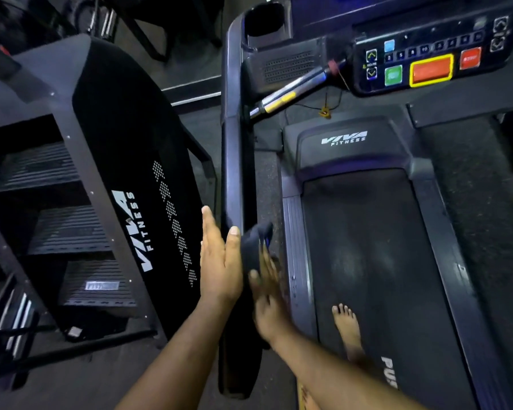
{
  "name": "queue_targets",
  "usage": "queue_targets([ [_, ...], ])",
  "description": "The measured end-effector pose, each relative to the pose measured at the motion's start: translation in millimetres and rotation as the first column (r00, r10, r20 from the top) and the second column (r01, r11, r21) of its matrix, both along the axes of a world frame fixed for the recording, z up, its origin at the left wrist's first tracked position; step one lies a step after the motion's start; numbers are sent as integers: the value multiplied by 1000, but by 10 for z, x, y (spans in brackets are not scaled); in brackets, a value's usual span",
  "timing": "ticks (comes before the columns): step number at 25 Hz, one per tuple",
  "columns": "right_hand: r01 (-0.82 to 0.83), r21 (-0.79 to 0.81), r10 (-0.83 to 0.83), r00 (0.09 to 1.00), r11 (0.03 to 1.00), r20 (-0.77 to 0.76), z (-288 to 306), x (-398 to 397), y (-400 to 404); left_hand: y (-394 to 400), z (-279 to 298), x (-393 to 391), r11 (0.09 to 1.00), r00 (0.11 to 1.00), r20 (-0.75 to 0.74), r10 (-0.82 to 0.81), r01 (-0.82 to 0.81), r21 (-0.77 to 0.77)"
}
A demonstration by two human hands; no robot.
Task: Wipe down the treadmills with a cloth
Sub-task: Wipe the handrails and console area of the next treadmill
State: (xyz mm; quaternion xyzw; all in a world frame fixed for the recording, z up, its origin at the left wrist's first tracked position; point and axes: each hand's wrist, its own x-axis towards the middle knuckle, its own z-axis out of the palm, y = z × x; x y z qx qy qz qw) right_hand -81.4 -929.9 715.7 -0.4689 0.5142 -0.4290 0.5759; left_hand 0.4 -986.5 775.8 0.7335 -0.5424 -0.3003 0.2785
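Note:
A dark treadmill fills the right half, with its left handrail [237, 161] running down the middle and its belt [376, 261] to the right. A dark cloth [255, 247] lies against the handrail's lower part. My right hand [267, 300] holds the cloth to the rail's right side, fingers wrapped over it, blurred. My left hand [219, 261] lies flat with straight fingers on the rail's left side, thumb up beside the cloth.
The console [427, 57] with green, orange and red buttons sits at the top right, a silver grip bar [290, 96] below it. A black stair-climber machine [125, 179] stands close on the left. My bare foot [348, 329] stands on the belt.

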Motion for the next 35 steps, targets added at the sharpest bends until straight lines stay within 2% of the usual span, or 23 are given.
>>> queue_targets([
  [2, 11, -25, -12, 1000, 1000, -24, -54, 4, -352, -282, -3, -29, 1000, 1000, 1, 2, -2, 9],
  [6, 44, 47, -37, 990, 998, -139, -27, 26, -2063, -651, -90, -40, 999, 998, 55, 7, -9, 45],
  [8, 55, 24, -52, 990, 998, -130, -60, 57, -2213, -693, -115, -47, 998, 995, 93, -24, 18, 65],
  [10, -7, -97, -6, 991, 995, -135, -10, 72, -1852, -710, -117, -43, 999, 996, 78, -42, 39, 36],
  [12, -85, -186, 47, 978, 979, -201, 11, 28, -1754, -723, -110, -42, 999, 997, 63, -46, 44, 22],
  [15, -89, -260, 6, 953, 962, -303, -29, 7, -2524, -708, -93, -55, 996, 992, 103, -67, 62, 57],
  [17, -37, -278, -28, 974, 960, -225, -39, -7, -2910, -719, -74, -79, 996, 990, 124, -62, 52, 77],
  [18, 4, -262, -44, 988, 965, -150, -82, 2, -2878, -724, -65, -85, 995, 989, 133, -61, 51, 82],
  [19, 26, -181, -42, 995, 983, -88, -122, 9, -2702, -723, -52, -97, 995, 989, 137, -62, 51, 83],
  [22, -35, 82, 30, 997, 996, 65, -171, -40, -1930, -728, -30, -106, 994, 988, 144, -63, 49, 96],
  [24, -49, 121, 40, 996, 991, 74, -157, -52, -2020, -727, -22, -103, 995, 990, 129, -62, 51, 89],
  [28, 25, 167, -35, 998, 986, 60, -53, -17, -2723, -721, -53, -76, 993, 990, 118, -75, 63, 98],
  [32, -7, 246, -14, 996, 969, 84, -142, 0, -1911, -731, -105, -54, 994, 996, 77, -52, 45, 95],
  [35, -25, 281, 15, 999, 959, 37, -78, -24, -1340, -691, -73, -64, 998, 999, 48, -23, 19, 66],
])
